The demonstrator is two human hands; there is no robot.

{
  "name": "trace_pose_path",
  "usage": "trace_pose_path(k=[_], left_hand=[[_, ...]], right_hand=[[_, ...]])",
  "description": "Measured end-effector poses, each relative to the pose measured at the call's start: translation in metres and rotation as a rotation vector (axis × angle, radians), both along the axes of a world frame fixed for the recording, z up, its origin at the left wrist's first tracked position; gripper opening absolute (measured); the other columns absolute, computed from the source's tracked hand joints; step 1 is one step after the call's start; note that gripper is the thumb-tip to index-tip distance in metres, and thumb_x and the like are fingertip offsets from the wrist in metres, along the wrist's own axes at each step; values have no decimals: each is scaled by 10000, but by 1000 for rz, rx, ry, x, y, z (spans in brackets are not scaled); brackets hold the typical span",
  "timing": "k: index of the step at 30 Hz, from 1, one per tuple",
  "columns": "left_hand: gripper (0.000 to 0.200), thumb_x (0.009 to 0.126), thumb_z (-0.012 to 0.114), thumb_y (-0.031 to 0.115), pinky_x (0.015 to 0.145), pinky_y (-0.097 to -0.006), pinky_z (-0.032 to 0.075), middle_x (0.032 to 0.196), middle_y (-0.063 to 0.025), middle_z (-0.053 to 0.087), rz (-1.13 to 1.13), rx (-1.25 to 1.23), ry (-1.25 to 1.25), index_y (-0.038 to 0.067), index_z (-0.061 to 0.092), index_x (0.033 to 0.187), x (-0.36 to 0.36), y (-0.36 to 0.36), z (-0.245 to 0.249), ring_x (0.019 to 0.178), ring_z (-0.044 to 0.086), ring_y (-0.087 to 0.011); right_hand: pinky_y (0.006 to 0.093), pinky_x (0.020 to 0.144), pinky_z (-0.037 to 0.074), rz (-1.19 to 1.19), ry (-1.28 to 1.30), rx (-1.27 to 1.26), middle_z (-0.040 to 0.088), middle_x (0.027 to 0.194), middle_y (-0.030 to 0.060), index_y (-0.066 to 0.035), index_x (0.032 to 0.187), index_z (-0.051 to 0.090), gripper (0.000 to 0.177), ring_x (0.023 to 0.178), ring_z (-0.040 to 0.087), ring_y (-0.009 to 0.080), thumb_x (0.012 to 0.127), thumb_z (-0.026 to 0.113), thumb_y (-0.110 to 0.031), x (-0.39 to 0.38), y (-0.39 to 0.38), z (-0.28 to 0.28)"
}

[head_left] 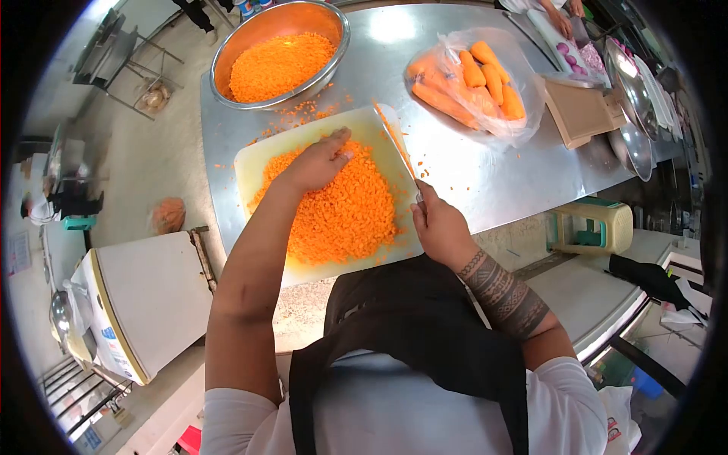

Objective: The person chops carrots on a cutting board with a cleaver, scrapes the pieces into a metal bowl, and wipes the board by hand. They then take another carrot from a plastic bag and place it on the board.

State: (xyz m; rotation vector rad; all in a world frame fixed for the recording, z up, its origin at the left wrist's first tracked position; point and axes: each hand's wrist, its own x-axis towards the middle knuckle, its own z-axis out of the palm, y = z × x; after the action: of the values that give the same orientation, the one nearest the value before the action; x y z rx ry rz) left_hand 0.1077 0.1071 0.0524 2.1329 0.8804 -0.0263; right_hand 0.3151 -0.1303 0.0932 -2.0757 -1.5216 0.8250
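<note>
A heap of finely diced carrot (pixel 341 220) covers much of the pale cutting board (pixel 250 171), which lies at the near edge of the steel table. On the upper part of the heap my left hand (pixel 322 161) rests with its fingers stretched out, holding nothing. My right hand (pixel 441 231) grips the handle of a knife (pixel 394 142) at the board's right side. The blade points away from me, with orange carrot bits stuck along it. Beyond the board, a large steel bowl (pixel 343 57) holds more diced carrot.
A clear plastic bag (pixel 536 98) of peeled carrots (pixel 485 76) lies at the table's far right. Carrot scraps are scattered near the bowl. Another person's hand (pixel 560 24) works beside purple onions (pixel 569 59) at upper right. A cardboard box (pixel 572 114) stands at the right edge.
</note>
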Motion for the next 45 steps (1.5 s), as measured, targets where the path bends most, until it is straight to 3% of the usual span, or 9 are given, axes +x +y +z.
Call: trace_pose_path(k=[4, 10, 15, 19, 28, 34, 37, 43, 45], left_hand=[[491, 1075, 531, 245, 1194, -427, 392, 1513, -208, 550, 8, 97, 10, 45, 502, 1523, 11, -4, 10, 1420, 501, -353], [310, 976, 503, 58, 1014, -500, 502, 1236, -237, 658, 39, 363, 89, -12, 670, 1228, 43, 9, 1, 1167, 625, -420], [298, 945, 490, 31, 992, -495, 518, 1237, -242, 661, -58, 404, 228, -15, 696, 1156, 49, 14, 3, 1147, 640, -412], [265, 905, 524, 28, 1008, -487, 518, 1206, -241, 666, -39, 320, 189, -32, 699, 1094, 44, 15, 12, 1154, 630, -409], [179, 961, 596, 132, 977, -487, 513, 1118, -195, 686, 12, 414, -43, 36, 710, 1061, 27, 10, 3, 1103, 642, -392], [168, 927, 669, 198, 956, -518, 481, 1079, -134, 655, -104, 638, 96, 61, 752, 976, 24, -18, 2, 1095, 603, -356], [102, 887, 709, 171, 911, -460, 516, 952, -97, 656, 7, 701, 68, 83, 751, 860, 28, -18, -5, 1057, 607, -356], [123, 890, 691, 150, 851, -506, 547, 1002, -174, 722, 315, 635, -112, 75, 783, 923, 11, 32, -20, 994, 662, -396], [140, 887, 689, 146, 861, -510, 551, 1026, -201, 726, 294, 486, 70, 71, 786, 954, 17, 36, -32, 985, 679, -410]], right_hand=[[502, 761, 554, 40, 53, -7, 724, 889, 197, -2, 1470, 448, 489, 829, 705, 410, 1034, 575, -182, -9, 6, -3], [495, 733, 527, 49, 195, -122, 694, 850, 222, 9, 1435, 462, 444, 797, 683, 418, 1045, 561, -180, -15, 12, 45], [441, 707, 513, -35, 240, -35, 643, 802, 212, 39, 1378, 509, 400, 726, 646, 362, 1046, 575, -173, -38, 19, 15], [549, 819, 535, -50, 242, -95, 704, 961, 309, 51, 1332, 499, 387, 935, 682, 496, 1048, 542, -210, -33, 20, 61], [523, 733, 515, -126, 273, -22, 690, 848, 255, 38, 1313, 543, 379, 808, 680, 451, 1039, 559, -224, -42, 18, 39], [488, 735, 534, -259, 247, 14, 705, 875, 233, 0, 1378, 545, 410, 795, 693, 416, 1020, 602, -192, -33, -24, 44], [491, 767, 551, -271, 190, -46, 717, 912, 235, -16, 1418, 523, 442, 835, 704, 421, 1019, 605, -188, -32, -35, 32], [539, 802, 547, -91, 109, 0, 720, 926, 243, -23, 1464, 475, 481, 894, 700, 452, 1037, 571, -223, -52, -25, 1], [561, 813, 535, 5, 62, 25, 717, 929, 257, -3, 1452, 467, 480, 911, 692, 466, 1051, 545, -254, -66, -10, 3]])
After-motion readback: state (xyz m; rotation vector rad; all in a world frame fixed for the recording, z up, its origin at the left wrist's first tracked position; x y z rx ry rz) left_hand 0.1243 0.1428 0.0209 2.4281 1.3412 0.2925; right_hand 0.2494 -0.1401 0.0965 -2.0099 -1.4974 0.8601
